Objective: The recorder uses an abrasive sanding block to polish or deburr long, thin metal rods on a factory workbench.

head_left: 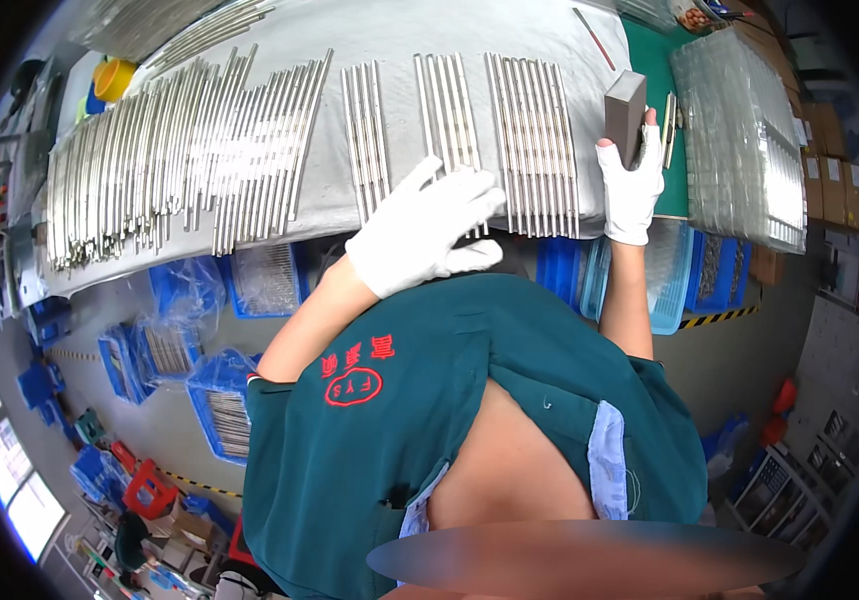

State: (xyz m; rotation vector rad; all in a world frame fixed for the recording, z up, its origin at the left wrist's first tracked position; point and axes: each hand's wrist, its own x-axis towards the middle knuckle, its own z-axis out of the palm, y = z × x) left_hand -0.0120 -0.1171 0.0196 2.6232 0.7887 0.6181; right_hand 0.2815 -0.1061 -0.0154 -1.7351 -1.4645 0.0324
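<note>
Grey rectangular block [626, 112] gripped in right hand [632, 185], white glove, fingers wrapped round lower half, block upright, standing at right end of grey cloth-covered bench [370, 30], just beside green mat [662, 90]. Looks like a sanding or polishing block: probably light, slightly springy, rough-faced, so non-slip; best held by the long sides, as now.

Left hand [428, 228], white glove too, spread wide and flat, fingertips resting on lower ends of middle group of metal rods [449, 105]. Holding nothing, just pressing or steadying.

Rods: thin, straight, shiny steel, laid side by side in neat groups. Right group [534, 140] between the two hands, another narrow group [367, 135] left of the left hand. Likely stiff, smooth, prone to rolling; single one light, bundle heavy. Best taken mid-length or pinned flat under the palm.

Big loose fan of rods [180, 160] further left across bench. Yellow roll [114, 78] at far left corner. Clear plastic-wrapped stack [740, 140] right of mat, contents not clear. One long thin rod [595, 38] lying alone near top of cloth.

Below bench: blue bins [218, 405] bagged with more rods, on floor.
</note>
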